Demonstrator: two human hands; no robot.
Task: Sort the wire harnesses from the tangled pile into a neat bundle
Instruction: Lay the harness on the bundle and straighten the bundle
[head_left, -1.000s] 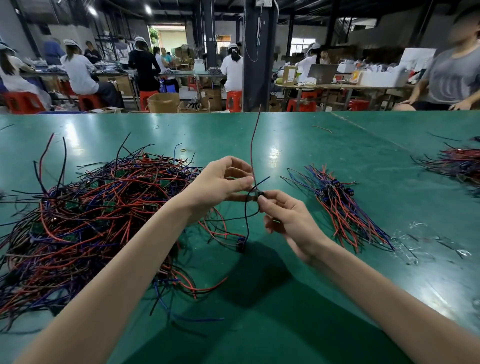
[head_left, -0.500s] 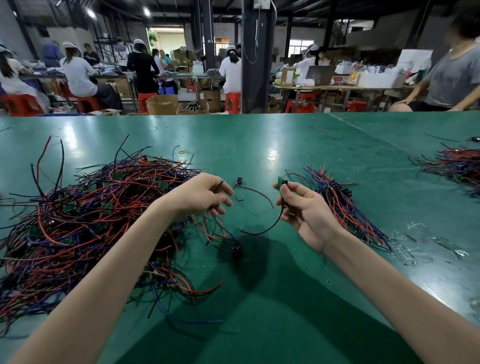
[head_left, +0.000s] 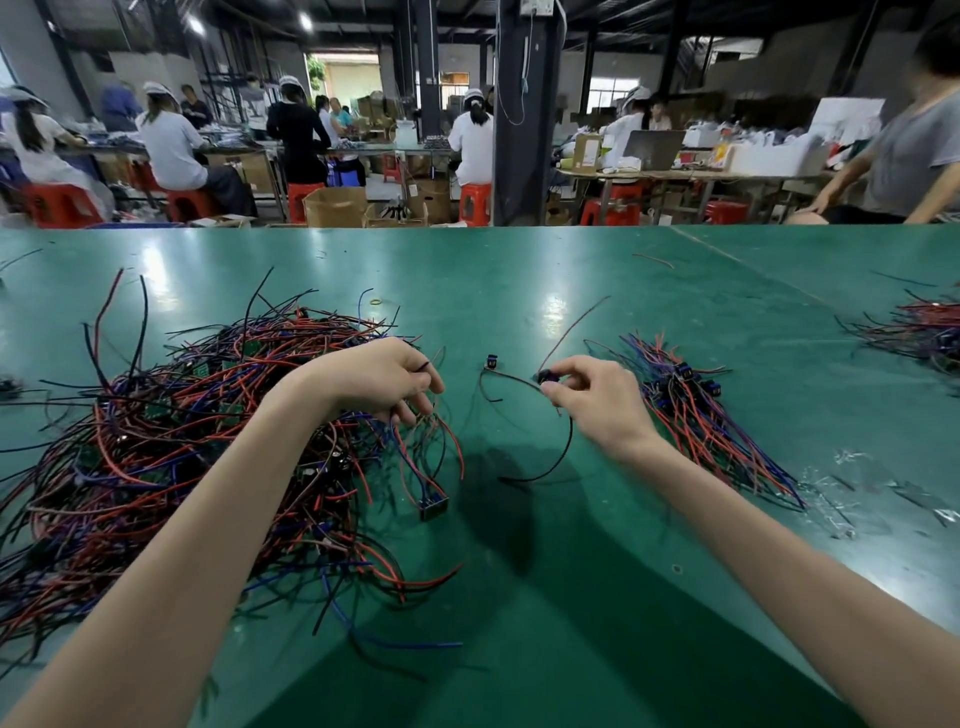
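Note:
A big tangled pile of red, blue and black wire harnesses (head_left: 171, 447) covers the left of the green table (head_left: 519, 291). A sorted bundle (head_left: 701, 421) of harnesses lies fanned out at the right. My right hand (head_left: 597, 402) pinches the black connector of a loose harness (head_left: 545, 376), whose black wire loops down to the table. My left hand (head_left: 384, 382) hovers at the pile's right edge, fingers curled round thin wires that hang down to a small connector (head_left: 434, 506).
Another heap of wires (head_left: 919, 327) lies at the far right edge. Clear plastic scraps (head_left: 841, 483) are scattered right of the bundle. A small ring (head_left: 375, 301) lies behind the pile. People sit at benches beyond the table's far edge.
My hands have drawn apart since a second ago. The right hand has carried its harness rightward, toward the sorted bundle, and the left hand has dropped back to the pile's edge.

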